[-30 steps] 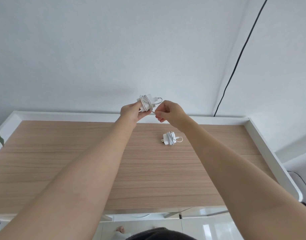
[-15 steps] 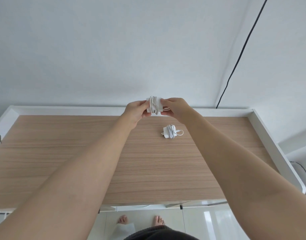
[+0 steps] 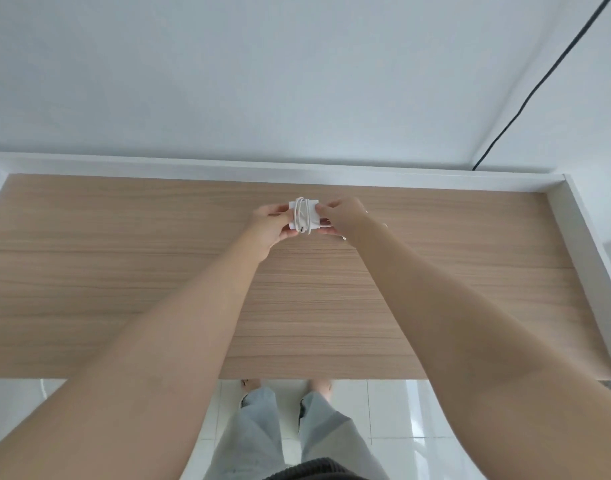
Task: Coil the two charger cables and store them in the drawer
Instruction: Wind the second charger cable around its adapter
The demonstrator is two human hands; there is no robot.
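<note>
both hands met over the far middle of the wooden desktop (image 3: 124, 271), holding one white charger (image 3: 304, 216) between them. the left hand (image 3: 271, 226) pinched the charger's left side, thumb and fingers curled round its edge. the right hand (image 3: 342, 216) gripped the right side, its fingers closed on the block. the white cable (image 3: 301, 218) was wound in several tight turns round the charger's middle. a few white specks showed at the right wrist, behind the right hand; what they were could not be told. a raised white rim (image 3: 574, 237) edged the desktop's far and right sides. a black cord (image 3: 539, 84) ran down the wall above the desktop's far right corner. below the near edge were grey trouser legs (image 3: 262, 427) and white floor tiles (image 3: 394, 410).
</note>
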